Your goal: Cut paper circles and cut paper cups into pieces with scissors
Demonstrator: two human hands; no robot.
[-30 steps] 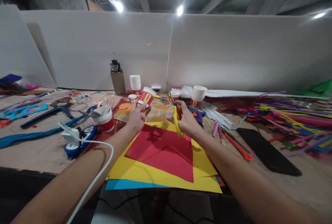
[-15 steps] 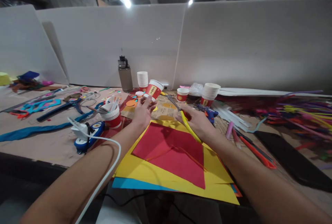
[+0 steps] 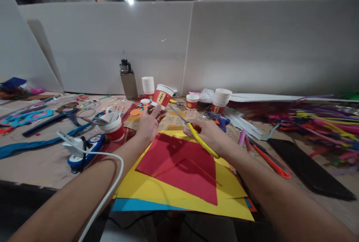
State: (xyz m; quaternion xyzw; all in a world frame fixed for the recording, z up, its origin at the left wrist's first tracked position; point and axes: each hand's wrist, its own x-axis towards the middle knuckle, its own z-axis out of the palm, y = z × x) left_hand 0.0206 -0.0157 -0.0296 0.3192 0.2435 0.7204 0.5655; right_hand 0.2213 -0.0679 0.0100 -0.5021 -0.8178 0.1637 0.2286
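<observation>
My left hand (image 3: 150, 121) is closed around the lower part of a red and white paper cup (image 3: 162, 97), held tilted above the table. In my right hand (image 3: 206, 133) is a pair of scissors with yellow handles (image 3: 200, 141); the metal blades point up and left toward the cup, apart from it. Whether the blades are spread I cannot tell. Below both hands lies a sheet of red paper (image 3: 179, 171) on top of larger yellow sheets (image 3: 140, 186), with a blue sheet (image 3: 146, 204) showing at the front edge.
Cup stacks (image 3: 221, 100) stand at the back, beside a single cup (image 3: 192, 102). Left are a tool-filled cup (image 3: 113, 131), a blue power strip (image 3: 81, 159) and a bottle (image 3: 129, 85). Right lie a blue glue gun (image 3: 223, 123), a black phone-like slab (image 3: 308, 167) and pipe cleaners (image 3: 331, 129). A white cable (image 3: 120, 171) crosses my left forearm.
The view has turned slightly right, so the table's things sit further left. My left hand still holds the cup, and my right hand still holds the scissors.
</observation>
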